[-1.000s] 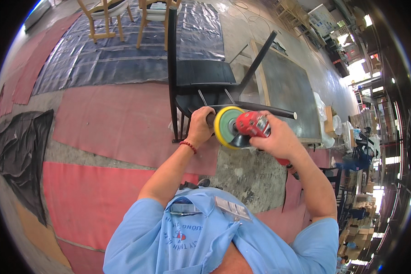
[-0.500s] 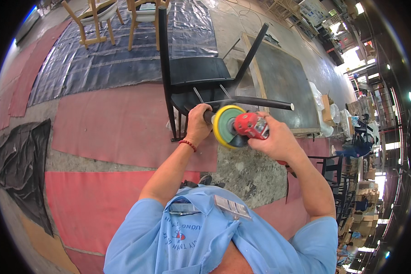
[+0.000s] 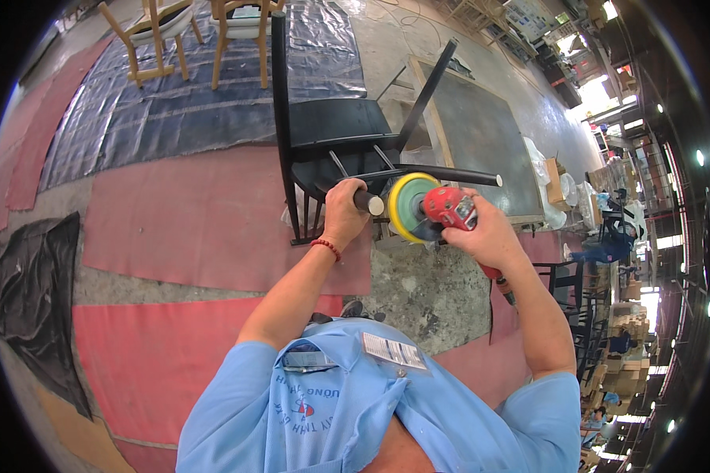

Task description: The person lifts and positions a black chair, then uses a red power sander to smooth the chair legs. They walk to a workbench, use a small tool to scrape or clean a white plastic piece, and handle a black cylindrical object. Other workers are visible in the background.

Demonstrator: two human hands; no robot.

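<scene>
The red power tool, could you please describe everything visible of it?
The red power tool has a rounded, hard-looking head and a disc, greenish with a yellow rim, tilted on edge at its left. The right hand grips the tool, hiding part; a red tail end shows beneath the hand. The disc is just right of the chair leg's pale end, with a visible gap between. Whether it spins is unclear.

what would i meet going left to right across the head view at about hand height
Crumpled black sheet, left hand, pale chair-leg end, yellow-edged disc, red power tool, right hand, person in dark blue.
</scene>
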